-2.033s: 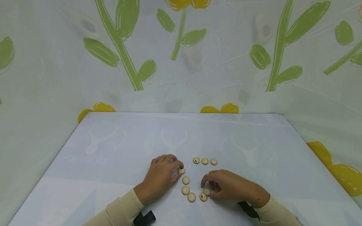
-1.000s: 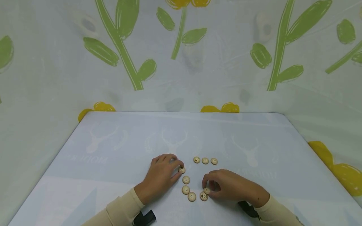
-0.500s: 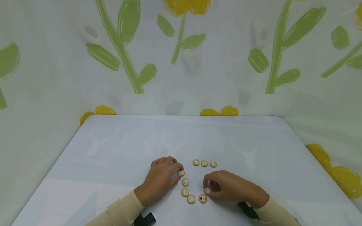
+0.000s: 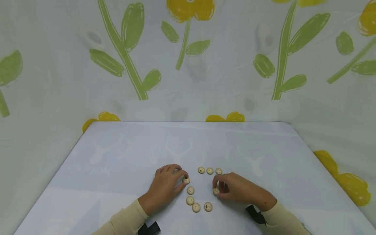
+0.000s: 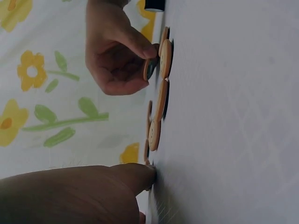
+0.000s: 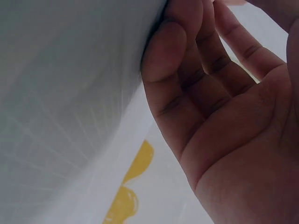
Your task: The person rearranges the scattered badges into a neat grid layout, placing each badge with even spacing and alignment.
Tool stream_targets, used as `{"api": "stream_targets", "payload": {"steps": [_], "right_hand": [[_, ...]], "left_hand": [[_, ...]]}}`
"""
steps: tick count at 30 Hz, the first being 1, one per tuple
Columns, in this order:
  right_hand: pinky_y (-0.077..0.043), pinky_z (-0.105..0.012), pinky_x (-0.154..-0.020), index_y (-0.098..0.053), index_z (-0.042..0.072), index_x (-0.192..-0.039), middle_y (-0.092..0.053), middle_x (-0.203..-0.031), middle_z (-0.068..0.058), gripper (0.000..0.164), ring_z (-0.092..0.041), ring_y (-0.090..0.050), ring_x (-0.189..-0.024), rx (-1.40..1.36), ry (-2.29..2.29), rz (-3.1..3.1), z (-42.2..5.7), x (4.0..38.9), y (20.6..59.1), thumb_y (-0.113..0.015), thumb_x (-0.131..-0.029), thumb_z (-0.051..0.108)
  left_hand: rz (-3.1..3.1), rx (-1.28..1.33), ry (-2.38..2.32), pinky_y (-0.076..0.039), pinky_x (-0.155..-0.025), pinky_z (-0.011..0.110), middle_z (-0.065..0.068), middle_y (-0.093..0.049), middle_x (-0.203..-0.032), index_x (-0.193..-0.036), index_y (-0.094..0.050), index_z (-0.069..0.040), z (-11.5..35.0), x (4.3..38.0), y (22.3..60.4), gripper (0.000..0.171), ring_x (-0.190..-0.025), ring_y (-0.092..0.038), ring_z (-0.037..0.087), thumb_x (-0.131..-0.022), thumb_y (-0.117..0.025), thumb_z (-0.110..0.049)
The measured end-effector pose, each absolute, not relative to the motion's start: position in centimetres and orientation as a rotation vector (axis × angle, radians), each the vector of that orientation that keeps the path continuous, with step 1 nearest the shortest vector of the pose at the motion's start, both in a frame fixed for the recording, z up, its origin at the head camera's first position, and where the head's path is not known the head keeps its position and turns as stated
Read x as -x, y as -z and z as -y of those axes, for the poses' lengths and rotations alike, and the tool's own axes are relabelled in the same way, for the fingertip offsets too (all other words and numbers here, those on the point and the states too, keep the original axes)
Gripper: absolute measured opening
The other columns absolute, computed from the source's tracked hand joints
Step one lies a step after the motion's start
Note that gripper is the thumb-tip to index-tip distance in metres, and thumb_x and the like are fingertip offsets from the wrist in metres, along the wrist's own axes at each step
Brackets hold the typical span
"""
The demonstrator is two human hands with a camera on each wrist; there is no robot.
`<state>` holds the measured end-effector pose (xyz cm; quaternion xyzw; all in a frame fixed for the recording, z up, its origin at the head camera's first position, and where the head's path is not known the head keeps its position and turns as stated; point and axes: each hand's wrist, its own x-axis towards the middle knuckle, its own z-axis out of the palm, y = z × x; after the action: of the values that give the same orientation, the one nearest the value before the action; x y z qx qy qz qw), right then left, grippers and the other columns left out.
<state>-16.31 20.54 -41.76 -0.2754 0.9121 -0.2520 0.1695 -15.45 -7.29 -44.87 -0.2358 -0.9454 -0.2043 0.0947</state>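
My right hand (image 4: 236, 187) pinches a pale wooden button (image 4: 216, 191) between thumb and fingertips. In the left wrist view that button (image 5: 148, 69) is tilted on edge, off the table. The right wrist view shows the right hand's curled fingers (image 6: 163, 51) and palm, with the button hidden. My left hand (image 4: 164, 186) rests on the table, thumb and index finger around another button (image 4: 186, 180). Below it, buttons curve down and right: one (image 4: 190, 190), another (image 4: 190, 200), a lower one (image 4: 196, 207), and a dark-marked one (image 4: 208, 206) set apart by a gap.
Three buttons lie in a row beyond the hands: a dark-marked left one (image 4: 201, 170), a middle one (image 4: 210, 170) and a right one (image 4: 218, 171). The pale table (image 4: 117, 150) backs onto a flower-printed curtain (image 4: 223, 78). Black straps circle both wrists.
My right hand has lifted its button off the dark-marked one and carried it away, toward the top row. The left hand stays at its button. The head view has tilted slightly up.
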Motion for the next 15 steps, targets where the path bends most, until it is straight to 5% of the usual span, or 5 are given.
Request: {"api": "stream_targets", "payload": {"steps": [15], "right_hand": [[-0.047,-0.022,-0.058,-0.061,0.020,-0.101,-0.057,-0.072,0.011,0.014,-0.002,-0.051,-0.063,0.696,0.737,-2.665,-20.98,16.68,42.02,-0.071,-0.092,0.014]], "left_hand": [[2.782,0.717,0.623,-0.043,-0.096,0.055,-0.001,-0.062,-0.118,-0.105,-0.069,-0.029,7.56,15.45,45.10,0.017,-0.120,-0.056,0.027,-0.090,-0.075,-0.031]]}}
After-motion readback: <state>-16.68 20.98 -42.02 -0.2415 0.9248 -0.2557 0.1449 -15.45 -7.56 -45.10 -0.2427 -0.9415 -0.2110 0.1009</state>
